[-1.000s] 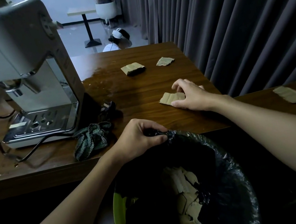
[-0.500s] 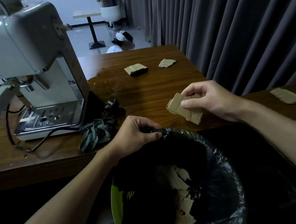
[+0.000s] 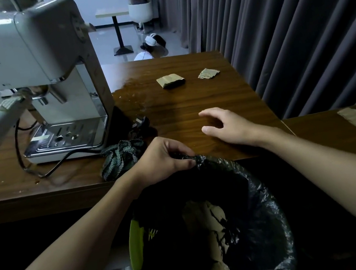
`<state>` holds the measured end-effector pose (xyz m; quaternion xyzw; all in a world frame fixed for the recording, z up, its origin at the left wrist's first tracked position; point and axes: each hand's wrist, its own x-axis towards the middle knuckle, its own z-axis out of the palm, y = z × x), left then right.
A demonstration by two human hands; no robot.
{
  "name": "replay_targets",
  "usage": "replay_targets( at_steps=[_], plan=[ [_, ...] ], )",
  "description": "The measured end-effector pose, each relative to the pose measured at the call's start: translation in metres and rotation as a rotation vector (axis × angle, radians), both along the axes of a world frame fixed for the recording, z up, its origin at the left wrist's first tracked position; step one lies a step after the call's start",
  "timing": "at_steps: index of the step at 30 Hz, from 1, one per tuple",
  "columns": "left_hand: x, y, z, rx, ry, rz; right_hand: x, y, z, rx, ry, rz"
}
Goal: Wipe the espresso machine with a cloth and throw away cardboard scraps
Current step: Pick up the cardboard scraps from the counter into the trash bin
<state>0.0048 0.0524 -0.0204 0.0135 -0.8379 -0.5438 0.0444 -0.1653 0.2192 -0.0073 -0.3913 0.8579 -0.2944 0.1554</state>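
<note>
Dark wooden table [image 3: 192,110] carries the espresso machine [image 3: 27,64] at ten o'clock, with the cloth [image 3: 121,156] bunched by its base. The left hand [image 3: 164,159] pinches the bin bag [image 3: 261,194] rim. The right hand [image 3: 228,126] hovers spread and empty. Cardboard scraps [image 3: 170,80] lie at twelve o'clock, and there seem to be more inside the bag.

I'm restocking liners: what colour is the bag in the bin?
The bag is black, shown best in the head view.

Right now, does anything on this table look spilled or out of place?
Yes: a glossy, wet-looking patch spreads over the table beside the espresso machine, like a spill. A folded scrap and a ragged scrap lie loose past it.
</note>
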Motion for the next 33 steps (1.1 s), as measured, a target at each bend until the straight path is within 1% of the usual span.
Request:
replay_targets(
  at_steps=[3, 5, 16, 18, 24, 31, 33],
  plan=[
    [0.000, -0.001, -0.001, 0.011, -0.013, 0.008, -0.019, -0.026, -0.015, 0.109, 0.105, -0.007],
    [-0.001, -0.002, -0.002, 0.006, -0.021, 0.012, -0.030, -0.046, -0.018, 0.140, 0.191, 0.001],
    [-0.002, -0.002, -0.007, -0.014, -0.030, 0.029, -0.099, -0.127, -0.032, 0.098, 0.383, -0.040],
    [-0.003, -0.002, -0.008, -0.021, -0.031, 0.035, -0.106, -0.135, -0.032, 0.106, 0.396, -0.036],
    [-0.002, -0.001, -0.006, -0.028, -0.031, 0.024, -0.107, -0.142, -0.029, 0.252, 0.374, -0.037],
    [-0.002, 0.000, -0.005, -0.035, -0.022, 0.015, -0.109, -0.143, -0.030, 0.278, 0.458, -0.036],
    [-0.002, -0.001, -0.005, -0.037, -0.022, 0.009, -0.109, -0.143, -0.031, 0.257, 0.457, -0.032]
  ],
)
